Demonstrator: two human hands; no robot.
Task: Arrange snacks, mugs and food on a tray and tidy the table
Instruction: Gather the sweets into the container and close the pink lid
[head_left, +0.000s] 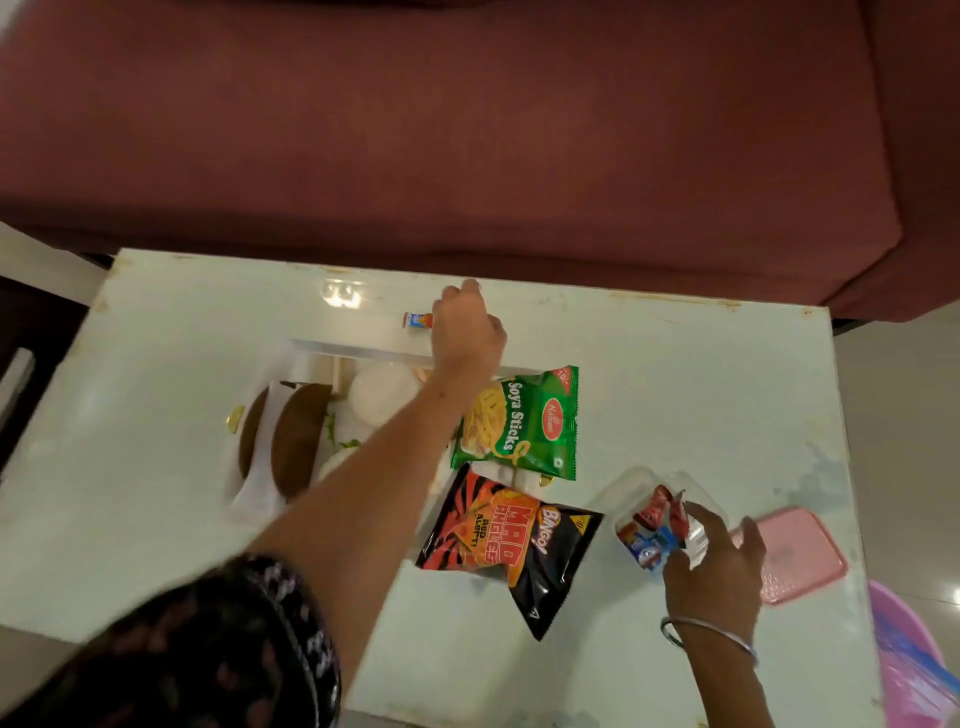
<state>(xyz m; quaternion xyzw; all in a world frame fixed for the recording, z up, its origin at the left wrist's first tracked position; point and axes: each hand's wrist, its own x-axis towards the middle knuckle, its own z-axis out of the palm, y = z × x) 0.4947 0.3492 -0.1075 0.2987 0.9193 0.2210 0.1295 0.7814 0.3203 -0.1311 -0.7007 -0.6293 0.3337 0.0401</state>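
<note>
Left hand (467, 332): we reach far past the tray (358, 349), fingers closed on a small sachet (417, 319).
Right hand (714, 556): we grip the clear container (657, 514) of sachets, near right on the worktop (156, 364).
Snack packets (519, 421): on the tray's right end.

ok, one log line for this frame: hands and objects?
left hand: reaching at small sachet | right hand: holding clear container of sachets | pink lid: on table

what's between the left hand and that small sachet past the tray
Nothing visible. The left hand is already at the small sachet, its fingers right beside it on the bare table just beyond the tray. The forearm reaches over the tray and the green snack bag without being blocked.
</note>
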